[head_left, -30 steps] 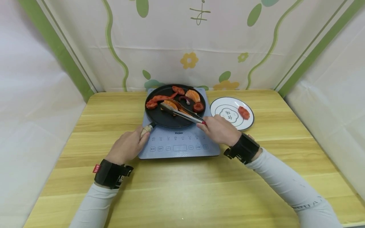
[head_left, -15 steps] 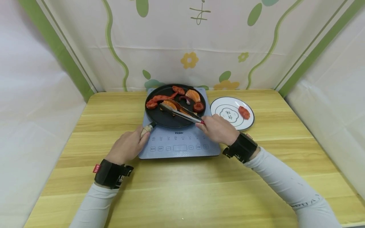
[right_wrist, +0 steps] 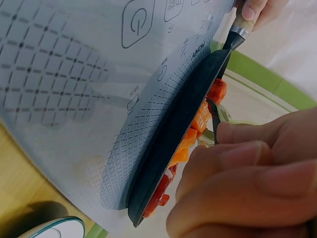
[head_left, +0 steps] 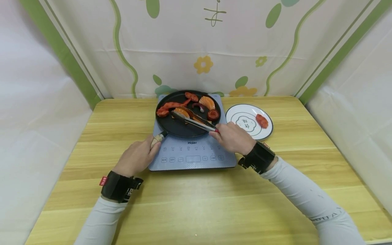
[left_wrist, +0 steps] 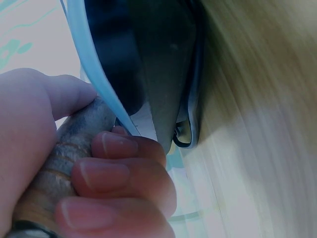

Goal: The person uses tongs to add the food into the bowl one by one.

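Note:
My left hand (head_left: pixel 134 157) grips the wooden handle (left_wrist: pixel 69 148) of a round black frying pan (head_left: pixel 176 130), fingers curled round it. The pan sits on a pale blue induction cooker (head_left: pixel 179 166). In my right hand (head_left: pixel 234 137) is a pair of metal tongs (head_left: pixel 200 125), their tips over an orange slice (head_left: pixel 182 112) in the pan. Around it lie a long red piece (head_left: pixel 171 107), a salmon-like slice (head_left: pixel 207 102), a small purple tentacle-like piece (head_left: pixel 199 107), a dark red round piece (head_left: pixel 213 115) and a red chunk (head_left: pixel 191 96). The right wrist view shows fingers (right_wrist: pixel 242 193) close above the pan.
A white plate (head_left: pixel 234 114) with a dark rim and one red piece (head_left: pixel 262 121) stands right of the cooker. A wooden table (head_left: pixel 196 204) lies beneath everything. A printed curtain (head_left: pixel 171 64) rises along the back edge.
My right hand and the tongs have shifted very slightly left. The left hand, the pan, the food and the plate look the same.

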`<state>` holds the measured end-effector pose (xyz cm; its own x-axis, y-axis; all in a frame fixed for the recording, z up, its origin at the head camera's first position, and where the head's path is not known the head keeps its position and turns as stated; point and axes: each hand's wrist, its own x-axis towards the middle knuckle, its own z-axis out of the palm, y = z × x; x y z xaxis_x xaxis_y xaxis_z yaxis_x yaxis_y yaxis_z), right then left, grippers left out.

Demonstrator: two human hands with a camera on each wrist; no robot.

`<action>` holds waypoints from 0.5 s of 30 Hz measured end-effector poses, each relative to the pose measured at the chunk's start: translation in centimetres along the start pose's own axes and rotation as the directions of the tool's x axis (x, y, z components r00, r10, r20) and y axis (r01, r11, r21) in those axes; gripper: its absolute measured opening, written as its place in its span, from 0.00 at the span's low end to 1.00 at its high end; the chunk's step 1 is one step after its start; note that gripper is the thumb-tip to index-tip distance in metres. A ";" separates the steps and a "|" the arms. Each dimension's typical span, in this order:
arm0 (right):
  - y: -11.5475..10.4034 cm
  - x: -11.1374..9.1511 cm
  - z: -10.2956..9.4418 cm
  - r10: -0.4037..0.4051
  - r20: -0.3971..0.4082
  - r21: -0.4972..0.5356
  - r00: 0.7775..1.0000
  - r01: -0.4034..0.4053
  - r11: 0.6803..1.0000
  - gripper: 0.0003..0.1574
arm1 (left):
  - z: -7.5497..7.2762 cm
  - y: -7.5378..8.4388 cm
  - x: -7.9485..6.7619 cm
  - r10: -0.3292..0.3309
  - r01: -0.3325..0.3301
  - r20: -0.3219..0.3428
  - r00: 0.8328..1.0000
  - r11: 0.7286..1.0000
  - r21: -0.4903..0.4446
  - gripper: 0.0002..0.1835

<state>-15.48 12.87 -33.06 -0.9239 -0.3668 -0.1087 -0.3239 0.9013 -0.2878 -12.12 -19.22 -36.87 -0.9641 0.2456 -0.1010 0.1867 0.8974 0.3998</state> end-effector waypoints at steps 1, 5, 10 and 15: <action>0.0 0.0 0.0 0.003 0.002 0.002 1.000 -0.003 1.000 0.21 | 0.0 0.0 0.0 0.000 0.000 0.001 1.000 1.000 0.000 0.20; 0.0 0.1 0.0 0.011 0.007 0.005 1.000 -0.011 1.000 0.22 | -0.1 0.1 -0.1 -0.001 0.001 0.004 1.000 1.000 0.000 0.21; 0.0 0.1 0.0 0.005 -0.001 -0.016 1.000 -0.005 1.000 0.22 | -0.1 0.1 -0.1 -0.001 0.001 0.004 1.000 1.000 0.001 0.22; -0.1 0.2 -0.1 0.017 0.001 -0.027 1.000 -0.017 1.000 0.23 | -0.1 0.1 -0.1 0.003 -0.003 0.008 1.000 1.000 0.001 0.21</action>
<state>-15.65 12.74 -32.98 -0.9291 -0.3519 -0.1142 -0.3138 0.9131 -0.2605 -12.02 -19.21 -36.78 -0.9620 0.2511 -0.1071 0.1898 0.8972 0.3988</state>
